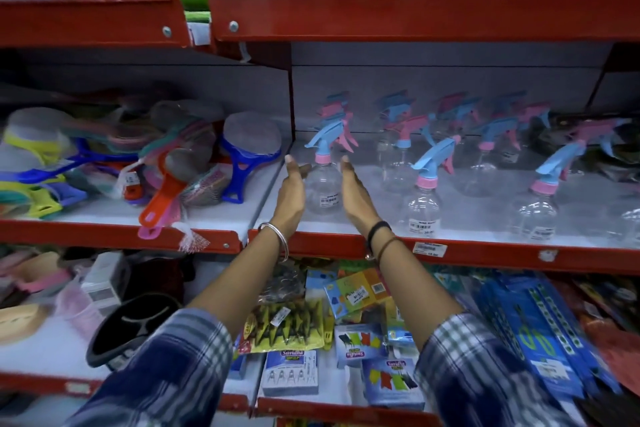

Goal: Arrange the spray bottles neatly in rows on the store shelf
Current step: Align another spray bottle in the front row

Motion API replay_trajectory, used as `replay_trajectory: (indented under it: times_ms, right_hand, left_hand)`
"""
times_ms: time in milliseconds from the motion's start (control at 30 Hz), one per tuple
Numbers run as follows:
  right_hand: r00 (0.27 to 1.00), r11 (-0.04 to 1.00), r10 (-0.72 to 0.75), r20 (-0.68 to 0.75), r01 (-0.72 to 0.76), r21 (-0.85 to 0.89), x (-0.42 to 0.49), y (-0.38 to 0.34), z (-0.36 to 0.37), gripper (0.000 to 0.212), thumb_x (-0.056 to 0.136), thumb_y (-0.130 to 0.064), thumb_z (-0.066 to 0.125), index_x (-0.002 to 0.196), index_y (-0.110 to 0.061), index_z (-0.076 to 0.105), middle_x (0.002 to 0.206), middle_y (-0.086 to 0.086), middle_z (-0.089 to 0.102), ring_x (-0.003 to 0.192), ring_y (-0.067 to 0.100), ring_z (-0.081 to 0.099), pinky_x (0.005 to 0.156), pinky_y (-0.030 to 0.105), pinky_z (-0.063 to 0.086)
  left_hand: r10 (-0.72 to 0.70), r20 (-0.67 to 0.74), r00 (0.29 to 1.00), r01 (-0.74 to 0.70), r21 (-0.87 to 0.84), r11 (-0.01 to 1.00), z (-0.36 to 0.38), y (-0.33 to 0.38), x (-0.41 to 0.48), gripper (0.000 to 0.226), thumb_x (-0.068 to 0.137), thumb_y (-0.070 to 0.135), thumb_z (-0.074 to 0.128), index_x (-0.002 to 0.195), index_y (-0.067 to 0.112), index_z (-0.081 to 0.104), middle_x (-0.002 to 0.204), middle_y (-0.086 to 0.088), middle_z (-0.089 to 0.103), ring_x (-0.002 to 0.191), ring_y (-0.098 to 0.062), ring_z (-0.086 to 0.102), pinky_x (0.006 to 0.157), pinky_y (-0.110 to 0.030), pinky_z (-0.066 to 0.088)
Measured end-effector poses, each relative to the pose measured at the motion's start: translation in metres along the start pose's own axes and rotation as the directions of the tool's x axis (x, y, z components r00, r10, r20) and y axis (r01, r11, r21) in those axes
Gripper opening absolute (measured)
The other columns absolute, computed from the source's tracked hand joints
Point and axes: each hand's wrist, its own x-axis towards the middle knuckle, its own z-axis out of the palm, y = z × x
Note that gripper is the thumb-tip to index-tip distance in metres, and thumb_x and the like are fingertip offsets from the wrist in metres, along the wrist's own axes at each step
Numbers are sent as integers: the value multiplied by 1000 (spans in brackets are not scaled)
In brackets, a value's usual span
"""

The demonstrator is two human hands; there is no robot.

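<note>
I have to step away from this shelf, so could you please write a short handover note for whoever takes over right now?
Left hand: open, flat, at the left side of the front-left spray bottle; contact cannot be told.
Right hand: open, flat, at that bottle's right side, not gripping.
Bottles: all upright on the red-edged shelf, clear bodies, blue and pink triggers. Front bottles include the middle one and the right one; more stand behind, blurred.
Done: rough columns running front to back.
Left: square up the left column, even out the spacing towards the right end.

Plaid blue-white sleeves (180, 357), silver bangle (277, 236), dark wristbands (379, 232)
</note>
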Motion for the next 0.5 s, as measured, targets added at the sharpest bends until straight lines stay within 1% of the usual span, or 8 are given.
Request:
replay_trajectory:
  times_ms: [67,133,200,233,267,400,467,500]
  right_hand:
    - [1000,999,17,-1,-16,28,3,3,2,70,88,-66,15,144,-27,29,154,3,31,140,23,30,111,37,23]
    - [999,999,18,-36,-17,31,2,5,3,70,88,-66,17,141,-24,35,151,6,37,136,24,38,111,39,28]
    - [997,1000,7,-73,-7,0,-3,7,1,71,88,-66,16,138,-22,41,142,10,48,120,25,51,104,38,37]
    - [997,1000,-2,-76,0,-31,-6,7,0,72,88,-67,15,138,-22,42,137,11,52,110,23,54,98,36,39]
    - [997,998,-13,-73,8,-63,-10,7,-2,74,87,-67,14,138,-22,42,135,11,54,105,23,54,94,35,39]
    - [996,992,-47,-72,38,-118,-31,5,-6,76,86,-68,12,139,-22,41,144,11,47,126,28,48,104,39,36]
    - [996,990,-50,-74,39,-136,-41,3,-7,75,87,-67,12,138,-21,42,142,12,49,124,28,49,105,41,36]
    - [996,990,-50,-78,39,-139,-47,1,-7,75,88,-65,12,137,-19,44,138,14,52,119,28,52,103,41,38]
  left_hand:
    - [12,25,1000,-12,-13,1000,-3,0,-5,73,88,63,5,122,22,56,132,-10,54,119,-24,48,107,-45,35]
    - [9,42,999,-8,-27,1000,-6,2,-9,72,89,61,5,125,21,54,130,-10,55,114,-21,49,101,-38,37]
    - [1,63,998,1,-31,1000,-11,2,-14,71,89,61,4,122,24,54,126,-7,55,119,-23,48,97,-36,37]
    - [-2,74,997,4,-30,1000,-12,3,-17,71,89,62,4,122,24,54,127,-7,54,122,-24,47,97,-37,36]
    - [-6,84,996,8,-30,1000,-14,3,-20,72,89,61,3,123,23,53,130,-8,53,124,-25,45,97,-37,36]
    - [-9,125,992,8,12,1000,-20,3,-29,78,87,64,3,131,19,49,139,-10,48,127,-26,43,104,-42,36]
    - [-18,137,990,10,58,998,-21,6,-36,88,79,74,3,132,19,49,141,-11,47,128,-27,43,108,-48,35]
    - [-24,138,990,12,86,996,-22,9,-40,97,71,81,4,132,19,48,142,-11,47,128,-27,44,108,-50,35]
